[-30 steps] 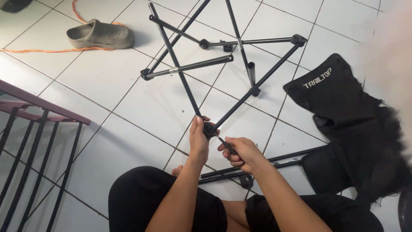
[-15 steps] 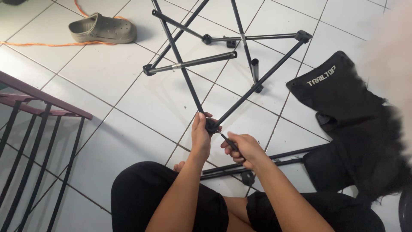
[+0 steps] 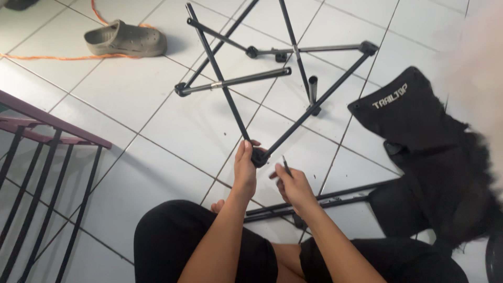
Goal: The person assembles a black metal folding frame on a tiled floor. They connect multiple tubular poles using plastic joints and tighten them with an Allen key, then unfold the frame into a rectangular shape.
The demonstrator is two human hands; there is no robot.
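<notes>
A black folding frame of thin metal poles (image 3: 272, 78) stands spread on the white tiled floor in front of me. My left hand (image 3: 245, 169) grips the frame's near joint hub (image 3: 259, 157), where two poles meet. My right hand (image 3: 291, 183) is just to the right of that hub, fingers closed on a short thin dark rod (image 3: 286, 165) that points up toward the joint. More loose black poles (image 3: 325, 199) lie on the floor under my right forearm. I sit on the floor with my legs in black trousers.
A black fabric seat or bag (image 3: 419, 136) lies to the right. A grey clog shoe (image 3: 123, 41) and an orange cord (image 3: 47, 56) lie at the top left. A dark red metal rack (image 3: 36, 157) stands at the left edge.
My right hand has drawn slightly back from the hub and now holds the thin rod more upright. My left hand stays on the joint. The view has shifted a little.
</notes>
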